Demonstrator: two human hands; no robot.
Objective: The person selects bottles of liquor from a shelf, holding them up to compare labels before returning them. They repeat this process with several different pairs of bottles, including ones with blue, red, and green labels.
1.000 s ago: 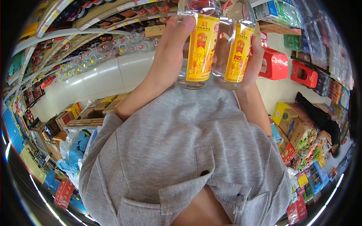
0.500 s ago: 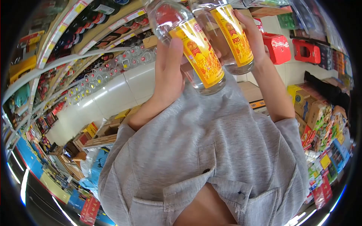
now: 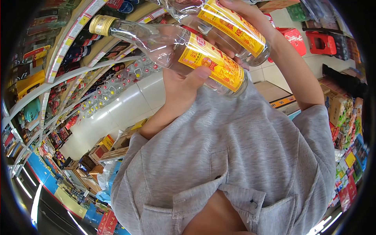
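My left hand [image 3: 181,87] is wrapped around a clear glass bottle [image 3: 213,62] with a yellow label, its thumb lying along the label's lower edge. This bottle is tilted, its gold cap [image 3: 102,25] pointing to the upper left and its base toward my chest. Beside and beyond it, my right hand [image 3: 256,19] grips a second clear glass bottle [image 3: 237,29] with a similar yellow label. The second bottle's neck runs off the top edge of the view. Some fingers of both hands are hidden behind the bottles or seen through the glass.
Curved-looking shelves [image 3: 64,47] with bottles and price strips stand on the left. Several plastic jugs [image 3: 113,84] line the floor there. Red plastic stools [image 3: 321,43] are at the right, near packaged goods [image 3: 346,117]. Wooden crates [image 3: 111,150] sit behind my left arm.
Both bottles have tilted further over, their necks swinging to the left. The left bottle's gold cap has come into view. Both hands have turned with the bottles.
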